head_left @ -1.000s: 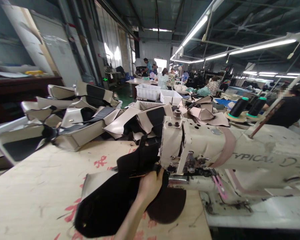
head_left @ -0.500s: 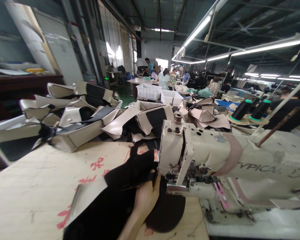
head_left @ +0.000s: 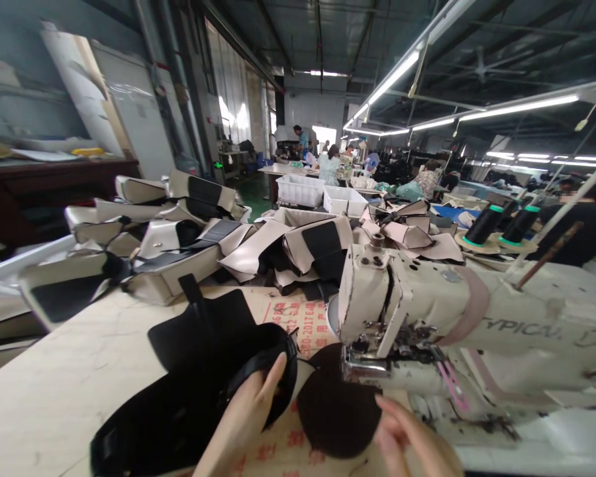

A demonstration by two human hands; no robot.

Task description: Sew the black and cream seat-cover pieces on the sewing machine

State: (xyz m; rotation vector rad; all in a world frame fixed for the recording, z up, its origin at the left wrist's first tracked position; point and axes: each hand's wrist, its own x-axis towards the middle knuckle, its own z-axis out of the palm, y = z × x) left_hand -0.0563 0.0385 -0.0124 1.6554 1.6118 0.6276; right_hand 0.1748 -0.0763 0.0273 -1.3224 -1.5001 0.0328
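The left grip [head_left: 246, 421] is closed on the curved edge of a black padded panel [head_left: 179, 391]; the panel's long axis runs diagonally from lower left toward the far edge of the plywood surface [head_left: 54, 358]; the right grip [head_left: 410, 440] is open, nearer the round dark brown piece [head_left: 338, 417], just beside it, below the sewing machine head [head_left: 377, 311].

Tally: L hand [head_left: 241, 430] x1, R hand [head_left: 410, 440] x1. Blk piece [head_left: 191, 377] x1, dk round disc [head_left: 338, 416] x1. Sewing mach. [head_left: 427, 311] x1. Blk thread cones [head_left: 484, 225] x2. White plastic crates [head_left: 300, 190] x2. Co-workers [head_left: 581, 232] 4+ visible, far ones small. Beige/blk panels [head_left: 318, 245] approx. 10+, overlapped, no exact count.
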